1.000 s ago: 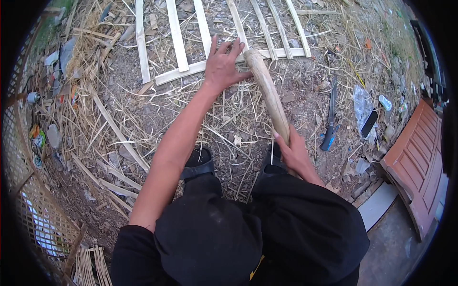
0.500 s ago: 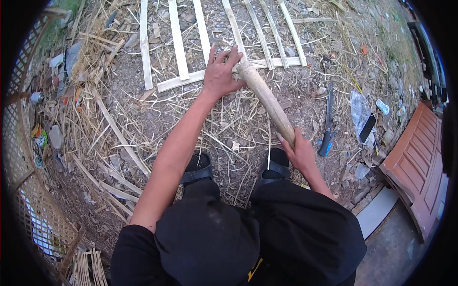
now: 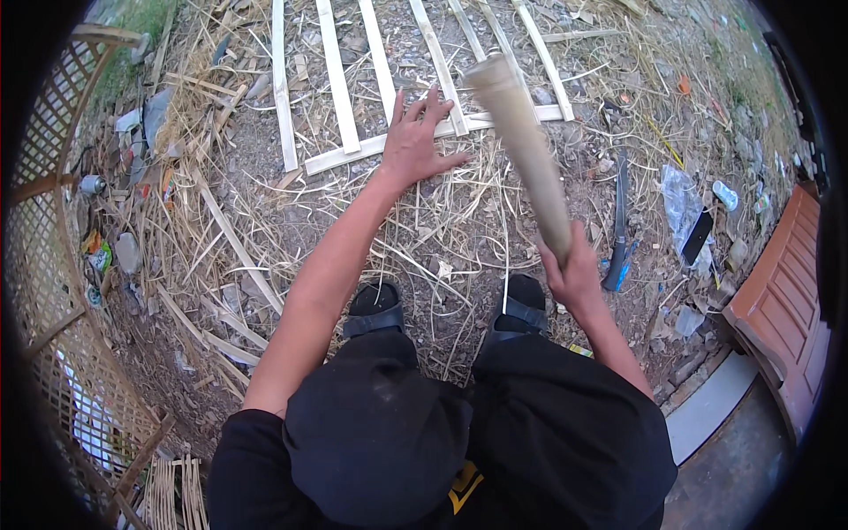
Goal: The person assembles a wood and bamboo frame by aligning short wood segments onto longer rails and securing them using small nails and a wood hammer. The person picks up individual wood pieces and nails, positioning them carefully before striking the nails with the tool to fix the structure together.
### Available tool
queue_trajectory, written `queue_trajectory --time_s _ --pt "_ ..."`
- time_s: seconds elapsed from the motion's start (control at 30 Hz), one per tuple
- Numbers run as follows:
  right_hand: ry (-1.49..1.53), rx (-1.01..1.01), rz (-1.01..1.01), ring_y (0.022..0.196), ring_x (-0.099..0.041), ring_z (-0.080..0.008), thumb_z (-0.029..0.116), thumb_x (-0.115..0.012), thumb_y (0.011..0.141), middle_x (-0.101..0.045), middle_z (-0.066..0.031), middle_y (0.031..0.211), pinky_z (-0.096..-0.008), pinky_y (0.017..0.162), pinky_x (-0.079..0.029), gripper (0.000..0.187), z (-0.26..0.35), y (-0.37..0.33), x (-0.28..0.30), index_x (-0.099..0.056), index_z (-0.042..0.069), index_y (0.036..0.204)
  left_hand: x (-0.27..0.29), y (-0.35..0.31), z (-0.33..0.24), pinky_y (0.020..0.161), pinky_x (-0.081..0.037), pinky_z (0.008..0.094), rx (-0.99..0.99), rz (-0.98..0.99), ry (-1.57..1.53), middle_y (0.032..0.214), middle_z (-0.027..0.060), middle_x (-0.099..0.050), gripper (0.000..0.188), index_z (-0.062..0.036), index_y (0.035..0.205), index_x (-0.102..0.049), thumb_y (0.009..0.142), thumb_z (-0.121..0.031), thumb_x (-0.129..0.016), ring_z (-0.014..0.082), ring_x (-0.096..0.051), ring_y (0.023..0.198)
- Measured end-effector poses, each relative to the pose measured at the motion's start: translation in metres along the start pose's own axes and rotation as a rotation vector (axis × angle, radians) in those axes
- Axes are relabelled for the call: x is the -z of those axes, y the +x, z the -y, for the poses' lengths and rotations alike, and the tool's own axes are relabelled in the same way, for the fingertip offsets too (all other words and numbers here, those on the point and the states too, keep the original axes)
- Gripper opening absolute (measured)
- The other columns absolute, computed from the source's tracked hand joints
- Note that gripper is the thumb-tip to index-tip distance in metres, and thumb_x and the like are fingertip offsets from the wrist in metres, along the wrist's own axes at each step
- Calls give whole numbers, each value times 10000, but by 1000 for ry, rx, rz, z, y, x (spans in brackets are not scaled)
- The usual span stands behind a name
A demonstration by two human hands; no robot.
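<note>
My right hand (image 3: 576, 276) is closed around the lower end of a thick, pale wooden stick (image 3: 528, 150). Raised off the ground and slightly blurred, the stick tilts forward and left. Fingers spread, my left hand (image 3: 413, 148) rests over a flat bamboo crosspiece (image 3: 334, 159), beside the near end of a bamboo slat (image 3: 437, 62). Several long, pale slats run away from me, and most of their near ends meet the crosspiece. The leftmost slat (image 3: 283, 97) ends short of the crosspiece's left tip.
Bamboo shavings litter the ground around my sandals (image 3: 374, 309). At right lie a long dark-bladed knife (image 3: 620, 199), a clear plastic bag (image 3: 678, 205), a dark phone-like slab (image 3: 698, 237) and a brown panelled door (image 3: 782, 296). A woven lattice (image 3: 71, 291) stands along the left.
My right hand has lifted the stick, and its far end has swung up, away from the slat by my left hand. The left hand stays near the crosspiece, fingers spread.
</note>
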State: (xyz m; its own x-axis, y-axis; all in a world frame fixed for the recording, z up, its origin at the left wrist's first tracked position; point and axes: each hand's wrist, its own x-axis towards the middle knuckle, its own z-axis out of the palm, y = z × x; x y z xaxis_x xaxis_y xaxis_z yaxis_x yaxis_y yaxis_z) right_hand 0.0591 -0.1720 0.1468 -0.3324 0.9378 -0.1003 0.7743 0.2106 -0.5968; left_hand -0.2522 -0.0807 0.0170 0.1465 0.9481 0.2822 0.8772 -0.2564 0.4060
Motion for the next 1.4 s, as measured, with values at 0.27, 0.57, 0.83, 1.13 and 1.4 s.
queue_trajectory --time_s 0.27,0.57,0.83,1.13,1.4 --pt "37 -38 -38 756 -680 -511 300 -686 973 -663 -293 760 -544 634 -524 402 17 12 5 -501 2 1168 -7 -5 8 1280 -105 558 -19 -28 44 1487 186 -538 1116 -64 1501 -488 714 -832 -683 333 -513 1364" --pt "-99 -281 116 741 -679 -513 384 -636 998 -665 -311 770 -556 634 -513 430 4 21 -1 -510 -6 1131 -12 -9 10 1276 -127 555 -6 -32 57 1518 239 -485 1124 -87 1479 -540 688 -876 -655 349 -513 1357" --pt "-211 -153 218 727 -658 -520 324 -634 993 -659 -305 765 -566 645 -514 356 -25 32 -11 -488 15 1094 -17 -4 8 1276 -125 552 26 18 -5 1536 227 -474 1138 -73 1482 -530 675 -860 -684 346 -506 1365" --pt "-61 -39 64 726 -665 -514 345 -669 970 -669 -291 766 -560 649 -520 387 -9 10 -18 -496 8 1050 -8 3 2 1279 -110 540 -24 -16 61 1523 258 -464 1203 -51 1530 -456 659 -838 -719 353 -490 1373" --pt "9 -59 -21 686 -663 -491 306 -660 987 -643 -267 717 -521 613 -501 357 20 15 2 -494 1 1068 -3 -7 8 1288 -63 547 33 24 -25 1397 33 -628 1449 21 1611 -171 610 -865 -730 273 -507 1363"
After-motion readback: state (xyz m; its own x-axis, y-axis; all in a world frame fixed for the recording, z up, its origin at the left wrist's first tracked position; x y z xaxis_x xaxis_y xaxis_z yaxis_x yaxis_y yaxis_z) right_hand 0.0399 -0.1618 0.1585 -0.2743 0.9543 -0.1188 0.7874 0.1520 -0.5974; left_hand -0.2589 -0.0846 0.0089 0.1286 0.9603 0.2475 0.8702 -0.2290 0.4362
